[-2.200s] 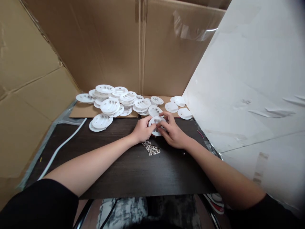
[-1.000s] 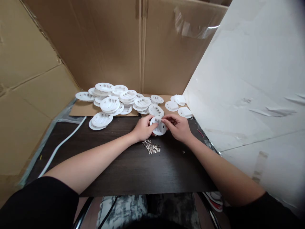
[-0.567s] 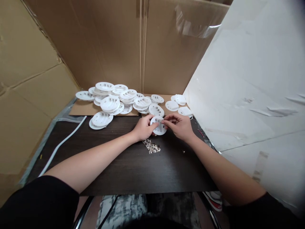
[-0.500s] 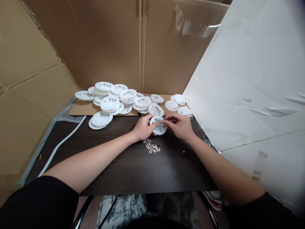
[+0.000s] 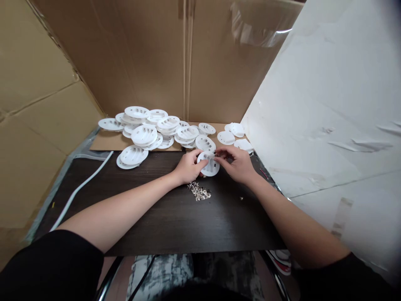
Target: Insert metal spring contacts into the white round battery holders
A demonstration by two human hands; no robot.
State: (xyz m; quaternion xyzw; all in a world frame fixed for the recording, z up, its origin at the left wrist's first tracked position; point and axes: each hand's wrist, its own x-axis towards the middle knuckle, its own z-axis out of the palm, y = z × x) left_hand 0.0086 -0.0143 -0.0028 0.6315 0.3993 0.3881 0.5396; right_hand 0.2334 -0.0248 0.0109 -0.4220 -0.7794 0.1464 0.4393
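Note:
A round white plastic battery-compartment disc [image 5: 210, 168] is tilted up above the dark table, gripped at its left edge by my left hand [image 5: 189, 166], thumb on its face. At the disc's upper right edge, my right hand [image 5: 234, 164] has thumb and index finger pinched together; a small dark piece seems to show at the fingertips, too small to name. Just below the hands lies a little heap of small metal contact plates [image 5: 199, 192]. Behind the held disc rests another white disc [image 5: 205, 144].
Stacked white discs [image 5: 134, 154] spread over a cardboard sheet [image 5: 106, 140] at the back left. Flat white round covers [image 5: 226, 137] lie at the back right. A white tube [image 5: 82, 188] crosses the left side. One small metal piece [image 5: 241, 198] sits apart on the table [image 5: 175, 230]. Cardboard walls surround it.
My right fingertips have drawn slightly up and right from the disc's face to its edge. My left hand keeps its hold on the disc.

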